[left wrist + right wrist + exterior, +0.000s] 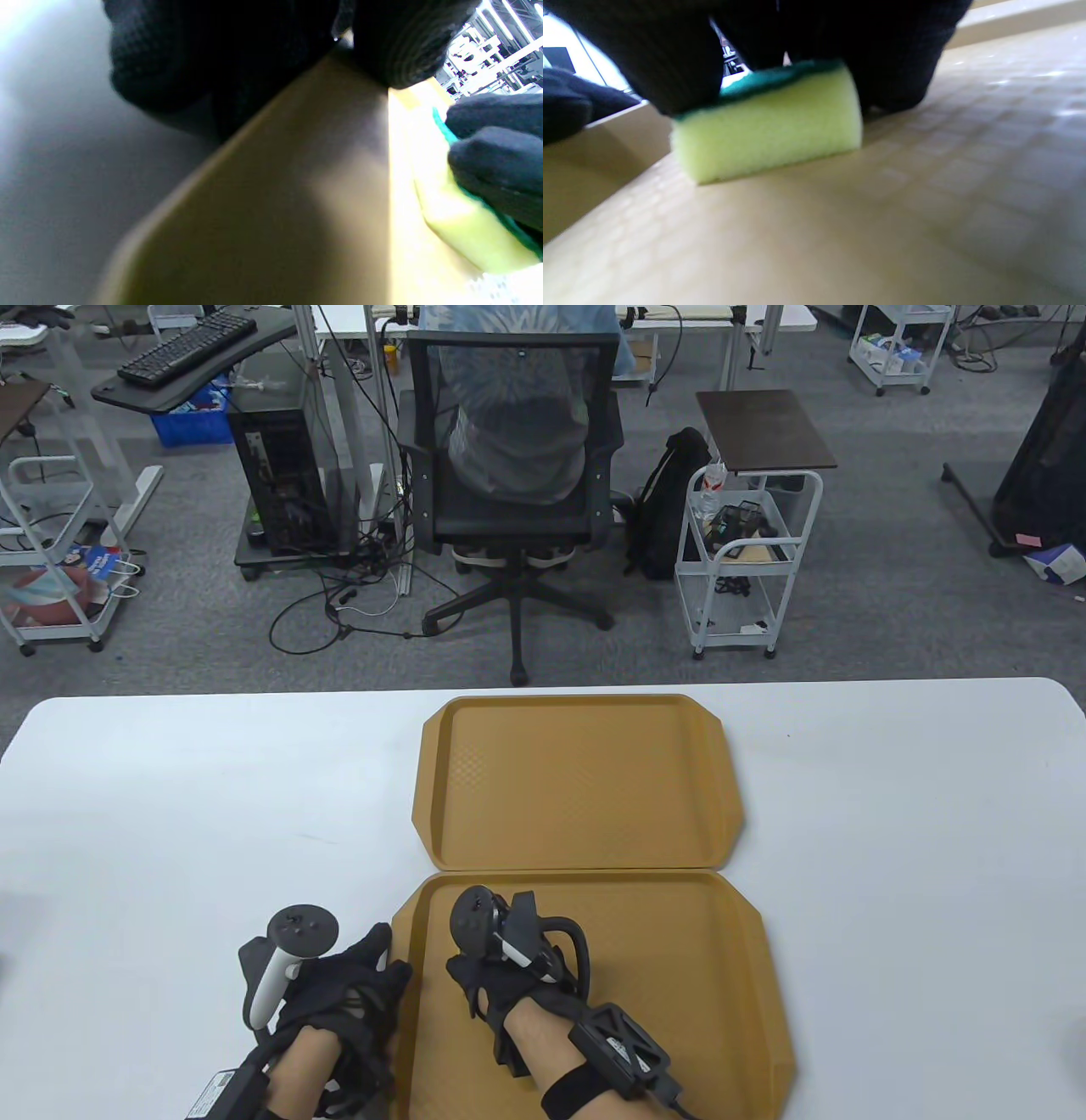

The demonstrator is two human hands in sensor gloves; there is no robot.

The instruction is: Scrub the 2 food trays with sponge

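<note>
Right hand (496,976) palm-down inside near tray (696,984), grip curled round yellow-green sponge (768,123) pressed on its floor. Left hand (344,993) at that tray's left rim on white tabletop (170,814), fingers over edge; grip state unclear. Far tray (577,780) touching beyond. No legible writing.
</note>
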